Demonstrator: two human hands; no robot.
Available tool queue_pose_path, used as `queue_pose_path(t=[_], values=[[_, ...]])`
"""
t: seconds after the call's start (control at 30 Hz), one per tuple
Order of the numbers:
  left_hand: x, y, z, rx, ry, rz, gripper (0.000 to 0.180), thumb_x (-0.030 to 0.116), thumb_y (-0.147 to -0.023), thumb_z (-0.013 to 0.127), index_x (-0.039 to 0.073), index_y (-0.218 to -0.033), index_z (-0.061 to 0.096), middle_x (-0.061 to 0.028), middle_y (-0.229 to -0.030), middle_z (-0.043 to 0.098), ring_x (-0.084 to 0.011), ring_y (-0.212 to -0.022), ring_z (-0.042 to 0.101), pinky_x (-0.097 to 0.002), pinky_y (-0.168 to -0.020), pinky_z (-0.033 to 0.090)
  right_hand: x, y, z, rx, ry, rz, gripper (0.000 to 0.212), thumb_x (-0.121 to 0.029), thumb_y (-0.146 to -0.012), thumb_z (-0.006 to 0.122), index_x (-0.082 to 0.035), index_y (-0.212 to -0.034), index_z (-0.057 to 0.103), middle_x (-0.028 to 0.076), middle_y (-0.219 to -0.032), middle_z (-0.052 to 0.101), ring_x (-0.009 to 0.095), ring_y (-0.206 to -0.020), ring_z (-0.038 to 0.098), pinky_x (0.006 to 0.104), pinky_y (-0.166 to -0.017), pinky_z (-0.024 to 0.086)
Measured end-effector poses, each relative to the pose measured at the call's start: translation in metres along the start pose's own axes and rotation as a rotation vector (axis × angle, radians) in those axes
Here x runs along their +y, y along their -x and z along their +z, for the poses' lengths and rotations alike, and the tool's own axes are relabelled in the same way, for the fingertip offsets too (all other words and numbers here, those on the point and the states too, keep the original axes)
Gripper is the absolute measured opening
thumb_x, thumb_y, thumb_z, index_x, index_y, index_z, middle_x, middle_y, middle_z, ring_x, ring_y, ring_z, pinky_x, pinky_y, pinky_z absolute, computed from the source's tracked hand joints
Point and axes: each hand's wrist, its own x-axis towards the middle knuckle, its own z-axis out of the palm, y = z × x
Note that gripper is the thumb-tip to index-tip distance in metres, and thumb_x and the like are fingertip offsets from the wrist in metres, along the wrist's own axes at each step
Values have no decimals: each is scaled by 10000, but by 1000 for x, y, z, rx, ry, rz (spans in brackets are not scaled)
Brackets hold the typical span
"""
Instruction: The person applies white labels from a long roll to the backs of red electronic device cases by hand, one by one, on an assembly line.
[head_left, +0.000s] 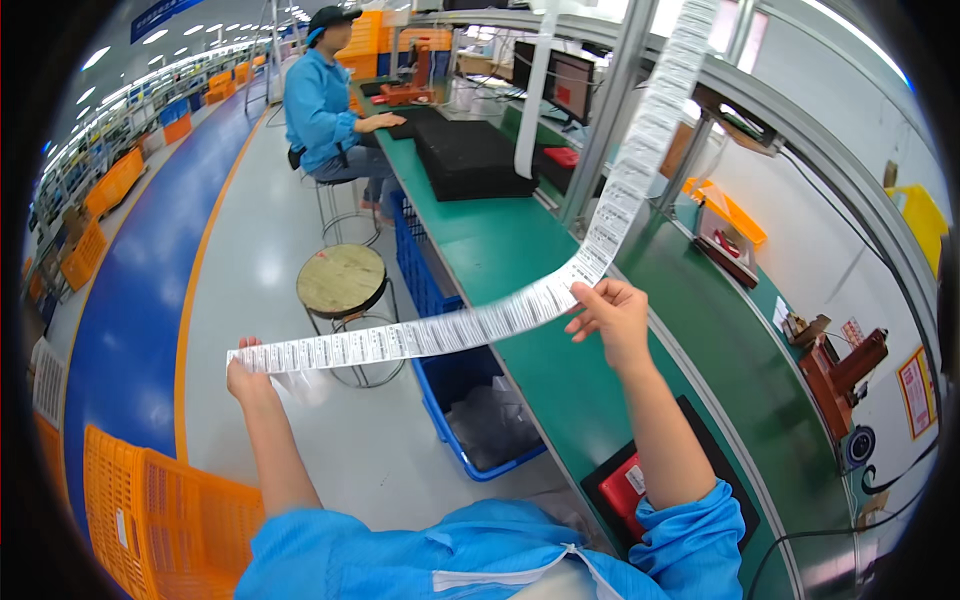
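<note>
A long white strip of printed labels (440, 335) hangs down from the upper right and bends across in front of me. My left hand (250, 375) is closed on its far left end, out over the floor beside the green workbench (520, 240). At the bend, above the bench, my right hand (612, 318) pinches the strip's lower edge between thumb and fingers. The stretch between both hands is taut with a slight sag and a little blurred. Some clear backing or film dangles below my left hand.
A red case (624, 490) lies on a black mat near my right forearm. Below the bench edge stands a blue bin (430, 395) with grey material inside. A round stool (341, 280) and an orange crate (150, 510) stand left; a seated co-worker (325, 105) works farther along.
</note>
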Motion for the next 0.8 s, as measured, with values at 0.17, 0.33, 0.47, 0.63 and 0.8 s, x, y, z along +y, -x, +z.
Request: queue_pose_path(t=[0.17, 0.33, 0.47, 0.63, 0.8], values=[[3, 43, 19, -72, -185, 259, 356, 147, -885, 233, -45, -1181, 282, -195, -957, 515, -285, -822, 552, -381, -720, 497, 15, 11, 6, 181, 377, -71, 223, -98, -758, 550, 14, -570, 506, 92, -490, 546, 130, -389, 540, 241, -348, 429], [-5, 124, 42, -546, -439, 546, 460, 90, -872, 271, 124, -1304, 115, -158, -818, 555, -190, -570, 553, -289, -531, 482, 59, 30, 13, -18, 752, -14, 313, -272, -754, 577, 2, -604, 580, 95, -476, 560, 184, -385, 550, 287, -442, 471], [-43, 164, 86, -1079, -454, 266, 333, 108, -862, 335, 24, -1180, 388, -100, -708, 541, -147, -485, 525, -254, -438, 459, 40, 54, 4, -396, 1079, 210, 415, -401, -746, 580, -11, -605, 595, 77, -461, 550, 187, -418, 562, 304, -498, 477], [-93, 211, 174, -1472, -521, -103, 258, 87, -816, 452, -9, -1053, 482, -67, -720, 526, -173, -594, 574, -285, -544, 493, -2, 80, -55, -153, 1071, 42, 388, -407, -758, 571, -35, -659, 620, 65, -509, 569, 185, -468, 568, 304, -507, 453], [-150, 232, 268, -1622, -516, -175, 282, 66, -792, 480, -38, -1054, 476, -81, -751, 539, -200, -656, 602, -289, -578, 507, 2, 128, -160, 242, 825, 120, 240, -198, -786, 564, 4, -663, 606, 64, -503, 564, 114, -421, 532, 245, -422, 420]])
